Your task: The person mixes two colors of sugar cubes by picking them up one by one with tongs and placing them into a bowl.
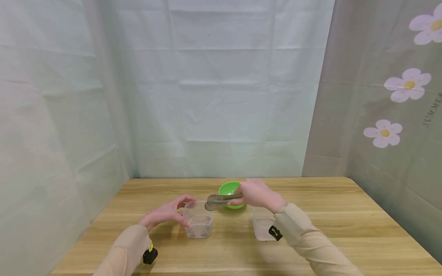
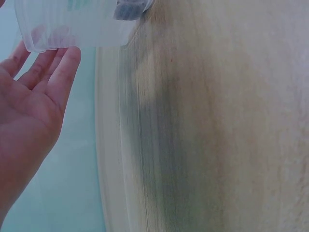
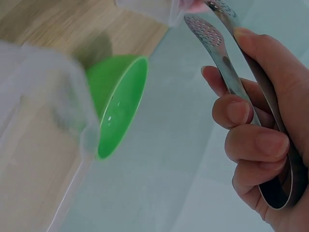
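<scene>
My left hand (image 1: 166,213) holds a clear plastic container (image 1: 198,222) by its left side, thumb at the front and fingers toward the back. Through the wall of the container, a dark grey item (image 2: 129,10) shows at its bottom. In my right hand (image 1: 258,194) is a pair of metal tongs (image 3: 227,72) with perforated ends, gripped by curled fingers and thumb. The tong tips stand apart with nothing between them. In the head view they hang at the upper right of the container. Behind the tongs sits a green bowl (image 1: 228,188), partly covered by the right hand.
A second clear container (image 1: 265,232) stands on the wooden table (image 1: 228,257) under my right forearm, which partly hides it. Pale curtains (image 1: 221,96) enclose the table at the back and sides.
</scene>
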`<state>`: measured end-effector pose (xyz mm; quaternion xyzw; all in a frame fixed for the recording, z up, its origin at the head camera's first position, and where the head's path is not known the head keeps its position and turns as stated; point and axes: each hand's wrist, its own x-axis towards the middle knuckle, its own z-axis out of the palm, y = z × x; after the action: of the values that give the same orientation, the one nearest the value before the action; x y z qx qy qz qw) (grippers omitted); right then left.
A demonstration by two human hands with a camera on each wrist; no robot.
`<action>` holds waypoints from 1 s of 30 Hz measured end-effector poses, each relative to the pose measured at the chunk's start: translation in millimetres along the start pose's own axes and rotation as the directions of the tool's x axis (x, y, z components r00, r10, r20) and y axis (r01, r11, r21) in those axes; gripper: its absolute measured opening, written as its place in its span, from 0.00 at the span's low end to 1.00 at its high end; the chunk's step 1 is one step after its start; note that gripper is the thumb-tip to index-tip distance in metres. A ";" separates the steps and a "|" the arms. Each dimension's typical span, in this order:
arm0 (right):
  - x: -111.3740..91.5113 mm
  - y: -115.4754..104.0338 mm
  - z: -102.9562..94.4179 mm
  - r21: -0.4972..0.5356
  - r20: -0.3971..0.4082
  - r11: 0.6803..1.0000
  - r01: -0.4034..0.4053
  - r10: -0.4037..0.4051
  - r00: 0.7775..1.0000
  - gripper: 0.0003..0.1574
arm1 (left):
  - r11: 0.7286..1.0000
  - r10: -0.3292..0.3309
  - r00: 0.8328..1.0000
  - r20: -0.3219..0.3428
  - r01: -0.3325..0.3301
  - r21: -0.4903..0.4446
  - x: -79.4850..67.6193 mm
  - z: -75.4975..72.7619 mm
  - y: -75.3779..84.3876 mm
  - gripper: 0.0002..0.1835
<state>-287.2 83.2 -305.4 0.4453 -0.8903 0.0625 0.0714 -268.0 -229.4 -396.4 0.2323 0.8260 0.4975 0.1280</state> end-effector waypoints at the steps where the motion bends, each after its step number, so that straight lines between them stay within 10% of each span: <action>1: 2.7 -3.0 -0.1 -0.011 0.007 1.000 0.008 -0.008 1.000 0.23 | 1.000 0.000 1.000 -0.003 0.000 0.004 -0.3 -0.2 0.1 0.42; 30: 55.1 -57.7 27.4 -0.150 0.213 0.988 -0.028 0.060 0.975 0.21 | 1.000 -0.003 1.000 0.021 0.004 -0.016 1.8 -1.9 -2.1 0.43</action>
<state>-275.6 0.8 -319.4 0.4229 -0.9047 -0.0504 0.0046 -270.9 -230.8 -397.4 0.2350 0.8210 0.5013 0.1392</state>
